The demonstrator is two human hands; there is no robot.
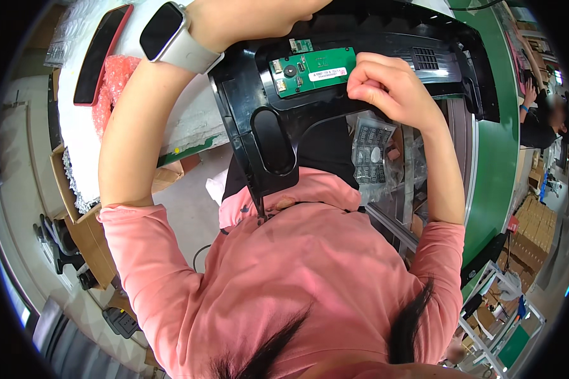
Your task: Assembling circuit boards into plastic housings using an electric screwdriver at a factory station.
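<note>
A large black plastic housing (322,117) lies in front of me, its near end against my lap. Inside it sits a green circuit board (325,61) with a white label, a round black buzzer and small white connectors. My right hand (389,85) is closed at the board's right end, with thumb and forefinger bent together at its edge. Beyond the board, my left hand (256,22) reaches over the far left part of the housing; its fingers run out at the top of the picture. A smaller green board (301,45) shows just behind the large one.
On the white foam surface (189,120) at left lie a red-cased phone (104,54) and pink bubble wrap (119,79). Bagged display parts (373,151) lie below the housing. A green work surface (493,170) runs along the right; another person (544,120) is beyond it.
</note>
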